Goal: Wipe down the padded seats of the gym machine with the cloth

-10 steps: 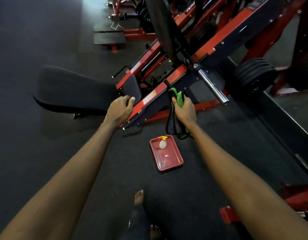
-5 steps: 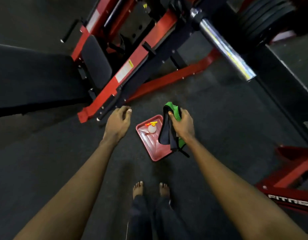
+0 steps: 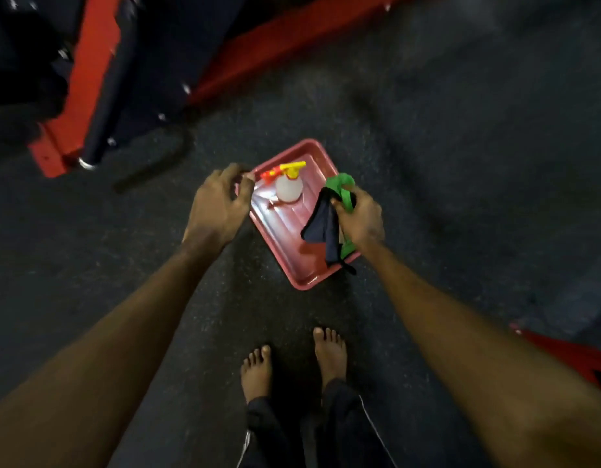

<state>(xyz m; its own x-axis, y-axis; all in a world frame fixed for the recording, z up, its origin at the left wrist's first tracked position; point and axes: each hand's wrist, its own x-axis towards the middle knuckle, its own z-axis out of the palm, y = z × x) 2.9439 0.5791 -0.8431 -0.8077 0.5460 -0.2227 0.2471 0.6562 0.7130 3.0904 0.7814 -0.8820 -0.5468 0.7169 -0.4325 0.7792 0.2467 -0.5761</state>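
Observation:
My right hand (image 3: 361,219) grips a green and dark cloth (image 3: 321,224), which hangs over the right side of a red tray (image 3: 285,261) on the floor. A small white spray bottle (image 3: 288,188) with a yellow and red trigger stands in the tray's far end. My left hand (image 3: 216,211) hovers at the tray's left corner beside the bottle with its fingers loosely curved and nothing in them. The gym machine's red frame (image 3: 86,79) crosses the top left. Its dark padding (image 3: 19,45) is blurred at the left edge.
Dark rubber flooring (image 3: 461,163) surrounds the tray. My bare feet (image 3: 329,352) stand just in front of it. Another red machine part (image 3: 562,356) juts in at the lower right edge.
My view has dropped from the machine to the floor. Both hands have moved down to the tray, the right still carrying the cloth and the left now beside the spray bottle.

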